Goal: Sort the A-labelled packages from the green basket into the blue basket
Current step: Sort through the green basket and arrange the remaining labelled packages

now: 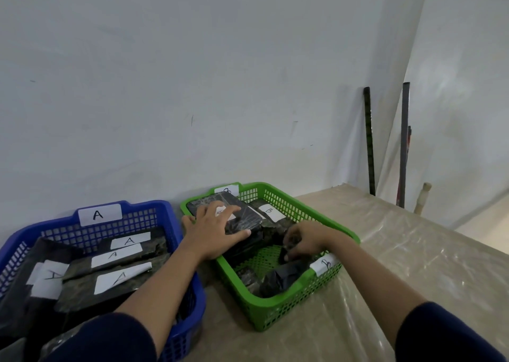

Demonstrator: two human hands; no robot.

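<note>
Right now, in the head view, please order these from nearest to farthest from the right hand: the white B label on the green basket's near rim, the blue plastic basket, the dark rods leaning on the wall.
From the right hand:
1. White B label, beside it on the green basket.
2. Blue plastic basket, left.
3. Dark rods, far right, behind the table.

In front of you a beige tabletop (385, 251) under a wrinkled clear plastic sheet runs back to a pale wall. Two perforated plastic baskets stand directly on it, side by side and nearly touching. The blue plastic basket (176, 224) is to your left, against the wall. The green plastic basket (289, 306) is to your right, turned at an angle.
</note>
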